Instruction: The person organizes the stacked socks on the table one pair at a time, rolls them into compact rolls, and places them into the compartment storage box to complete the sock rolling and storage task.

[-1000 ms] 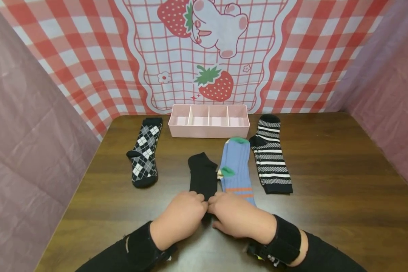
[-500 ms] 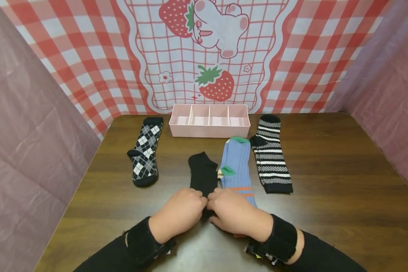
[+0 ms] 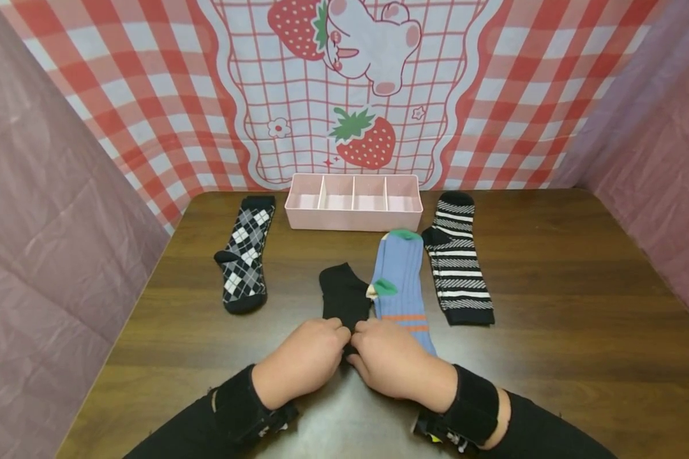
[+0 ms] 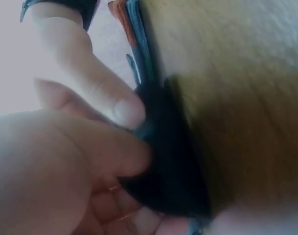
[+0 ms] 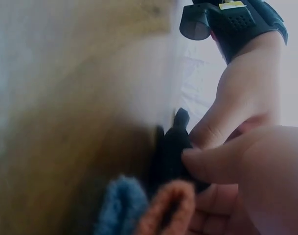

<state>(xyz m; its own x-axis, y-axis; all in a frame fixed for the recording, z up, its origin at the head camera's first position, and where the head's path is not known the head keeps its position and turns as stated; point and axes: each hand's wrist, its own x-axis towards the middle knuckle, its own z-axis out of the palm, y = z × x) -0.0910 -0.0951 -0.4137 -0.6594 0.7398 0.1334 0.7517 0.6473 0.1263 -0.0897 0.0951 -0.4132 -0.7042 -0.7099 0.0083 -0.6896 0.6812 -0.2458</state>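
A plain black ankle sock point(image 3: 344, 293) lies on the table, its toe pointing away from me. At its near end my left hand point(image 3: 307, 357) and right hand point(image 3: 393, 360) meet, knuckles up, each pinching the black fabric between thumb and fingers. The left wrist view has both thumbs on the black sock point(image 4: 163, 156), whose edge is lifted. From the right wrist, the right thumb point(image 5: 207, 161) presses on the same cloth. Blue socks point(image 3: 402, 274) with green toe and heel and orange stripes lie just right of it, partly under the right hand.
Black-and-white striped socks point(image 3: 462, 268) lie farther right. Argyle socks point(image 3: 245, 255) rest at the left. A pink box point(image 3: 353, 221) with several compartments stands at the table's back edge, before a checked cloth point(image 3: 166, 95).
The black sock's toe has slid slightly toward me and to the right, and its body tilts a little. Both hands keep their pinch and have barely moved.
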